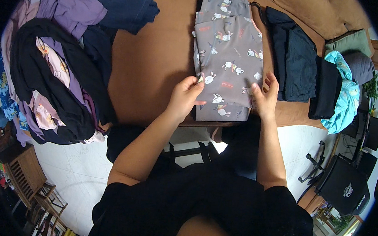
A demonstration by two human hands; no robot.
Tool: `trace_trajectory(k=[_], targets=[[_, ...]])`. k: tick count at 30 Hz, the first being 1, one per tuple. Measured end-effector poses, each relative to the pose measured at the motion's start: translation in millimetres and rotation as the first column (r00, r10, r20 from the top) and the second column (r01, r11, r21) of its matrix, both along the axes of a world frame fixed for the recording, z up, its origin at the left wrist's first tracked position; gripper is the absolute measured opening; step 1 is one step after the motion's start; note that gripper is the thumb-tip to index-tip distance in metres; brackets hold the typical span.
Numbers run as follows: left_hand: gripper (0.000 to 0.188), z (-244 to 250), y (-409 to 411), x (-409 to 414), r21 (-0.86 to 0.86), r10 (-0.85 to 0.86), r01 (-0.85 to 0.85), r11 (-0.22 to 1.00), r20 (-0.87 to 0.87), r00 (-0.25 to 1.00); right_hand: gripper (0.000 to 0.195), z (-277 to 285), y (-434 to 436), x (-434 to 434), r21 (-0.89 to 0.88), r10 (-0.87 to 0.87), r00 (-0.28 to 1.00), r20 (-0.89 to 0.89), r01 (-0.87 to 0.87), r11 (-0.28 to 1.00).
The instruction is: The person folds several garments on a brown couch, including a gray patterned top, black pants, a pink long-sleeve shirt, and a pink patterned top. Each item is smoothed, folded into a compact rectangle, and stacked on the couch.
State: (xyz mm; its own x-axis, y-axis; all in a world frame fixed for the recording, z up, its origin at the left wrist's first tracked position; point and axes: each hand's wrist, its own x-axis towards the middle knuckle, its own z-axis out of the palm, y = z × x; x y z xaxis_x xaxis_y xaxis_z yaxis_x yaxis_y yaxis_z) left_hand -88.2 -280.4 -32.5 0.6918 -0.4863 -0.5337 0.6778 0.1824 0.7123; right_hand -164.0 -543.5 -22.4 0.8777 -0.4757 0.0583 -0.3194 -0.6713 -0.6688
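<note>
Grey rabbit-print garments (233,52), one with an elastic waistband, lie folded and stacked on a brown couch seat (146,65) in front of me. My left hand (187,95) pinches the left edge of the upper grey garment between thumb and fingers. At the stack's right edge is my right hand (265,97), its fingers apart and its thumb against the cloth; whether it grips any fabric I cannot tell. Dark folded garments (291,59) lie just to the right of the stack.
A large heap of clothes (57,76) in black, purple and pink covers the couch's left end. Right of the dark garments lies a crumpled turquoise cloth (345,92), near a green cushion (350,43). A black office chair (345,185) stands at the right, a wooden chair (27,172) at lower left.
</note>
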Motion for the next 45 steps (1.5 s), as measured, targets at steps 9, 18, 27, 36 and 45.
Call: trace_trajectory(k=[9,18,27,36,45], targets=[[0.019,1.3,-7.0,-3.1,-0.126,-0.070,0.061,0.990,-0.065,0.995,0.074,-9.9,30.1,-16.5,-0.266,0.034,0.998,0.057,-0.018,0.964],[0.021,-14.7,-12.1,-10.5,0.108,-0.128,0.128,0.986,-0.006,0.992,0.068,-0.9,40.2,-25.3,-0.301,-0.035,0.999,0.019,0.039,0.953],[0.013,-26.4,-8.3,-7.2,-0.048,-0.198,0.204,0.978,0.113,0.974,0.044,-74.0,17.1,-45.9,0.543,-0.402,0.852,0.336,0.174,0.822],[0.028,-40.4,-16.5,-18.9,0.358,-0.057,-0.110,0.927,0.426,0.903,0.078,4.7,-17.1,-46.2,0.807,0.059,0.995,-0.080,0.030,0.590],[0.038,-25.6,-14.7,-11.5,0.309,-0.099,0.020,0.951,0.241,0.965,0.052,0.1,-46.3,17.5,0.801,-0.181,0.951,-0.250,0.308,0.513]])
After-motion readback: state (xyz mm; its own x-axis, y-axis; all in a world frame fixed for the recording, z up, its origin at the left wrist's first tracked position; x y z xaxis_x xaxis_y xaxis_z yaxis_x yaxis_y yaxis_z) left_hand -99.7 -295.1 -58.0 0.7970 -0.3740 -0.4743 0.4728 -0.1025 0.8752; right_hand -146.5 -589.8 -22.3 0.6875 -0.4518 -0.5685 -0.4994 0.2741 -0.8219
